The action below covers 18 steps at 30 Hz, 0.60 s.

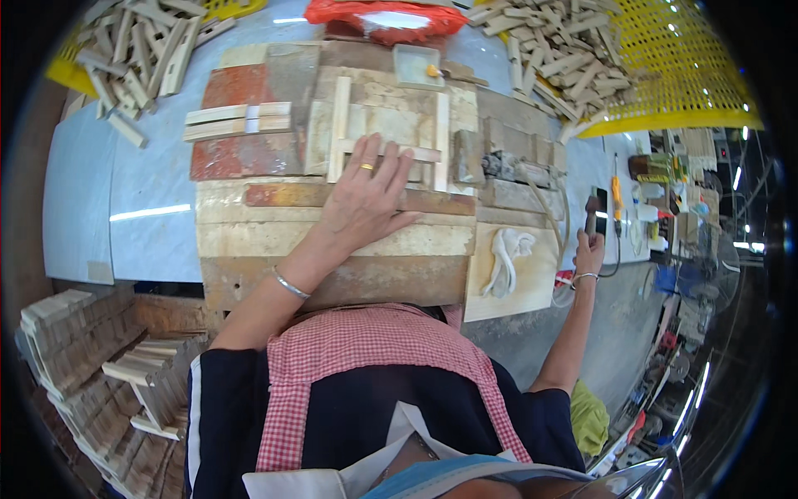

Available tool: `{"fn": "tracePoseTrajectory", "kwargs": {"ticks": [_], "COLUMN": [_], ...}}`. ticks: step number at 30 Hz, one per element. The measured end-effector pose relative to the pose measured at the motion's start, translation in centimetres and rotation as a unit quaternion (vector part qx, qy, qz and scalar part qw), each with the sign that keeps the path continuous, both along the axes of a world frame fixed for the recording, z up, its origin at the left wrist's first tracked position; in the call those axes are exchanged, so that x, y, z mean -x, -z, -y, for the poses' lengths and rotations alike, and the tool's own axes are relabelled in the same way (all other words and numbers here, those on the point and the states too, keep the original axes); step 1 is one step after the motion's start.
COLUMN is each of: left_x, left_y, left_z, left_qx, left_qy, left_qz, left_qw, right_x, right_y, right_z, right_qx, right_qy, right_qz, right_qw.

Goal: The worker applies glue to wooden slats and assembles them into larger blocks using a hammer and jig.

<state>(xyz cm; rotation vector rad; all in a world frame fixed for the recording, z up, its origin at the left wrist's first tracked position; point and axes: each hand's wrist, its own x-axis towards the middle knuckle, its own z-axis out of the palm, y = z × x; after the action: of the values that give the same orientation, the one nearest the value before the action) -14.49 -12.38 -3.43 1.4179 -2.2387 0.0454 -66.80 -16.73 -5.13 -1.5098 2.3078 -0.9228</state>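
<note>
Currently, our left hand [367, 195] lies flat with fingers slightly spread over the wooden crosspiece [427, 155], which sits between two longer wooden strips [441, 125] on the work board [416, 242]. Our right hand [590, 249] is wrapped round what looks, at this distance, like a hammer [592, 213]. Loose pressure could let the crosspiece skew; a careless swing could catch our fingers.

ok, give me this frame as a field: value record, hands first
left hand: fingers over wooden crosspiece
right hand: gripping hammer-like tool
workpiece: crosspiece between left strip and right strip
white cloth: on pale board
upper right: loose wood pieces, yellow basket
upper centre: red plastic bag
</note>
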Motion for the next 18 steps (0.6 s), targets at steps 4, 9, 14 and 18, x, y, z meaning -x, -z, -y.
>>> {"fn": "tracePoseTrajectory", "kwargs": {"ticks": [4,9,14,18], "left_x": [0.1,0.3,0.4,0.3], "left_y": [-0.3,-0.1,-0.2,-0.1], "left_z": [0.1,0.5,0.2,-0.1], "left_qx": [-0.017,-0.010,-0.026,-0.030], "left_qy": [0.001,0.009,0.006,0.005], "left_qz": [-0.010,0.006,0.006,0.011], "left_qw": [1.000,1.000,1.000,0.999], "right_x": [-13.6,-23.1,-28.5,-29.3], "right_y": [-8.3,-9.5,-7.0,-6.8], "right_z": [-3.0,-3.4,-2.5,-1.8], "right_qx": [0.099,0.103,0.193,0.047], "right_qy": [-0.114,-0.257,-0.381,-0.428], "right_qz": [0.023,-0.025,-0.144,-0.122], "right_qw": [0.988,0.961,0.893,0.894]}}
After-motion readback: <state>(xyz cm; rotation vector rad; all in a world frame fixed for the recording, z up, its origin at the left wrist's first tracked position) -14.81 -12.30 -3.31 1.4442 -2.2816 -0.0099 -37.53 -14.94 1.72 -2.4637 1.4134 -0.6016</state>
